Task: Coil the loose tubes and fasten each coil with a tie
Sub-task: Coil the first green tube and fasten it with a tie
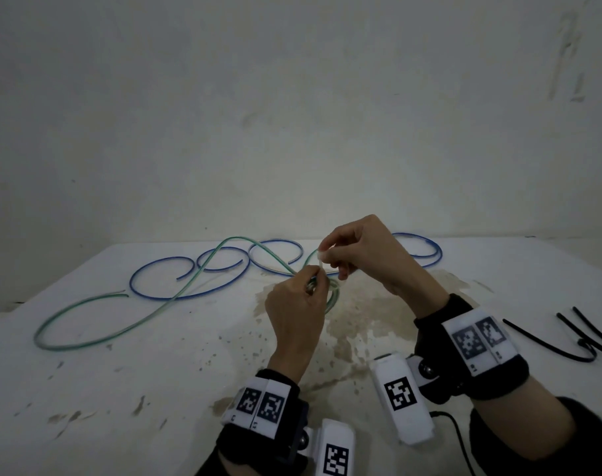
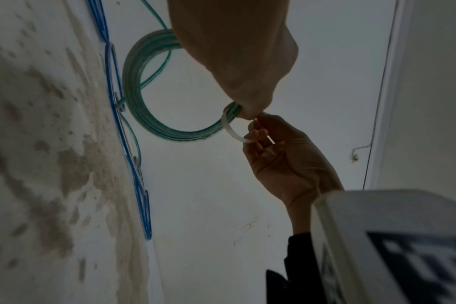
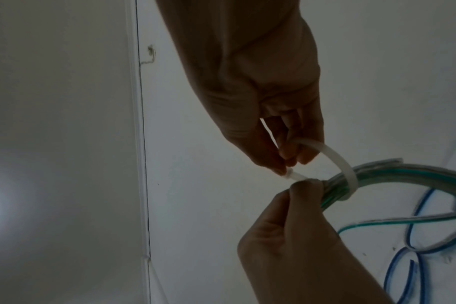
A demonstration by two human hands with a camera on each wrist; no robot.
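Your left hand [image 1: 298, 312] is closed on the green coil [image 2: 146, 98]: the fingers are curled and they pinch the bundled turns of the green tube [image 1: 121, 321] together with one end of the white tie [image 3: 157, 164], a little above the table [image 1: 155, 389]. Your right hand [image 1: 365, 255] is raised just beside it, on the far side, and its thumb and fingertips [image 3: 286, 153] pinch the other end of the tie. The tie makes a wide loop around the bundle, it is not pulled tight, and in the right wrist view you see open space between the band and the tubes. The two hands almost touch each other at the tie.

From the coil, the loose part of the green tube runs away to the left, goes near the back edge of the table and then comes in a long curve toward the left edge. The blue tube [image 1: 162, 283] lies uncoiled in several open loops along the back edge, and the green tube crosses over it. Another part of the blue tube shows behind your right hand, near the back right corner. The black ties [image 1: 574, 338] lie at the right edge of the table, well apart from your hands. A brown stain [image 1: 347, 324] covers the middle of the table under the hands
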